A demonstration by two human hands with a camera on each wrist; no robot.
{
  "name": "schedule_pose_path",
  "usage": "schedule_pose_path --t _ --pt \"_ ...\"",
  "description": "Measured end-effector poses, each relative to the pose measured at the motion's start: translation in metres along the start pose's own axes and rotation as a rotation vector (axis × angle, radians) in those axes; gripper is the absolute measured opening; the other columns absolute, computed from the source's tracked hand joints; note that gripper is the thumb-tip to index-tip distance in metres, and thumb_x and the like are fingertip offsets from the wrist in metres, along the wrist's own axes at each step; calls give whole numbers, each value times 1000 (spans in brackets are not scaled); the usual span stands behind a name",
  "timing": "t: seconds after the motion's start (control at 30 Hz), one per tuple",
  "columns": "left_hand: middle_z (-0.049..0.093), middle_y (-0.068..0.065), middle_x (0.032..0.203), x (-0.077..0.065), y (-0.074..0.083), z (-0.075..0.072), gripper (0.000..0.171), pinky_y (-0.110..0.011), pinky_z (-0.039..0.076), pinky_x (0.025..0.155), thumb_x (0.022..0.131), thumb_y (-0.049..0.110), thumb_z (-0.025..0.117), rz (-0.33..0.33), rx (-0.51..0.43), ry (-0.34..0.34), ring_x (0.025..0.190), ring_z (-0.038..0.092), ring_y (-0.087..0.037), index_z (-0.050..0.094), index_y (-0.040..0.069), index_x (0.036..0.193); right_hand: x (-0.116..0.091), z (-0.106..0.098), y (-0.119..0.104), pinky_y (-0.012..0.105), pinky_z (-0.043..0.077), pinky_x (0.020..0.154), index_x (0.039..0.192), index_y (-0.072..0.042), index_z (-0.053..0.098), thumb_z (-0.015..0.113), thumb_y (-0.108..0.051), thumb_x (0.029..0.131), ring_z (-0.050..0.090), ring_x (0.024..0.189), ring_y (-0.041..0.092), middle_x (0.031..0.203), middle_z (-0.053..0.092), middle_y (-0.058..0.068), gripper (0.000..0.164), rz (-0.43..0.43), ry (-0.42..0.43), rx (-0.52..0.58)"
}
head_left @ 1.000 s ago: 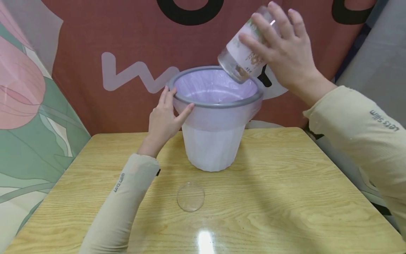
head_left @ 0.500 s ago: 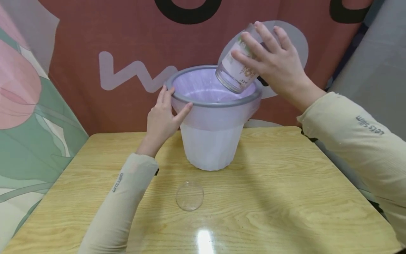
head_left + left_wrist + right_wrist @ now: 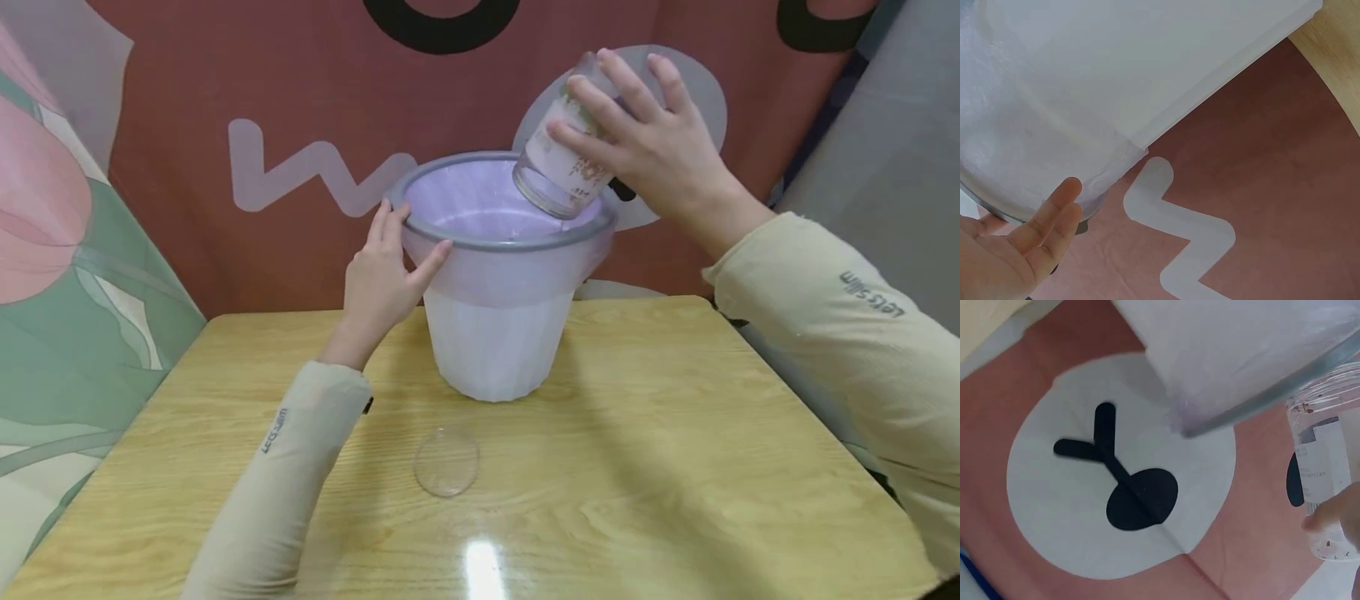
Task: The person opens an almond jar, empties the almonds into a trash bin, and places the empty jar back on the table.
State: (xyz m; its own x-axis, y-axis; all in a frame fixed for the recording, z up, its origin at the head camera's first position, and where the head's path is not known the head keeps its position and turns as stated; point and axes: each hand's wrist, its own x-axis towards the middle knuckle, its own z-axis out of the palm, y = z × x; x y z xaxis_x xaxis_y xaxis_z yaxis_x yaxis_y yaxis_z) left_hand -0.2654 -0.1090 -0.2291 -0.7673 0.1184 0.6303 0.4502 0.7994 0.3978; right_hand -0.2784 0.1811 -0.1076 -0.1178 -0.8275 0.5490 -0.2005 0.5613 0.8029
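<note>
A white trash bin [image 3: 498, 333] with a grey rim and a pale purple liner bag stands at the back of the table. My left hand [image 3: 382, 279] rests against its rim on the left, thumb and fingers spread and fairly straight; the left wrist view shows the fingers [image 3: 1054, 219] along the lined outer wall. My right hand [image 3: 660, 150] grips a clear plastic jar [image 3: 558, 171] with a white label, tilted mouth-down over the bin's right side. Small dark bits cling inside the jar [image 3: 1310, 425] in the right wrist view. The bin's bottom is hidden.
A round clear lid [image 3: 447, 462] lies flat on the wooden table [image 3: 637, 467] in front of the bin. Behind the table hangs a red printed cloth [image 3: 300, 75], with a green and pink floral one on the left.
Over the second, my right hand has lowered the jar to the bin's mouth, and the dark bits near its opening in the head view have gone. My left hand keeps its place.
</note>
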Motion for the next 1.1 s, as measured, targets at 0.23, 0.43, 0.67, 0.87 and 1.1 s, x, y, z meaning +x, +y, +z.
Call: schedule_pose_path --t 0.23,0.43,0.67,0.87,1.1 --pt "25 -19 141 0 -2 -3 75 -45 45 62 84 57 44 -6 2 -3 56 55 -37 34 3 136 5 3 -5 44 22 99 134 -22 30 59 8 76 25 127 27 136 29 10 71 -9 7 -51" --pt "25 -20 141 0 -3 -3 74 -48 45 66 85 55 45 -6 4 0 65 57 -41 34 2 135 4 5 -7 45 25 97 133 -22 32 59 7 76 27 126 28 134 30 11 69 9 6 -36" --pt "25 -20 141 0 -4 -2 74 -47 45 64 85 56 45 -4 2 1 66 57 -41 34 2 135 4 5 -8 45 22 99 134 -21 29 53 8 80 21 129 28 135 28 12 66 72 -39 10" --pt "25 -20 141 0 -5 -1 75 -46 45 60 85 56 45 -1 11 2 62 56 -40 34 2 136 0 5 -8 46 22 98 133 -21 29 52 8 79 22 128 29 135 28 13 66 97 -39 0" --pt "25 -21 141 0 -4 -1 75 -40 43 53 85 56 45 6 23 -9 53 54 -35 33 1 136 -8 7 -8 46 26 94 129 -20 34 45 5 85 28 124 31 130 34 14 52 196 19 27"
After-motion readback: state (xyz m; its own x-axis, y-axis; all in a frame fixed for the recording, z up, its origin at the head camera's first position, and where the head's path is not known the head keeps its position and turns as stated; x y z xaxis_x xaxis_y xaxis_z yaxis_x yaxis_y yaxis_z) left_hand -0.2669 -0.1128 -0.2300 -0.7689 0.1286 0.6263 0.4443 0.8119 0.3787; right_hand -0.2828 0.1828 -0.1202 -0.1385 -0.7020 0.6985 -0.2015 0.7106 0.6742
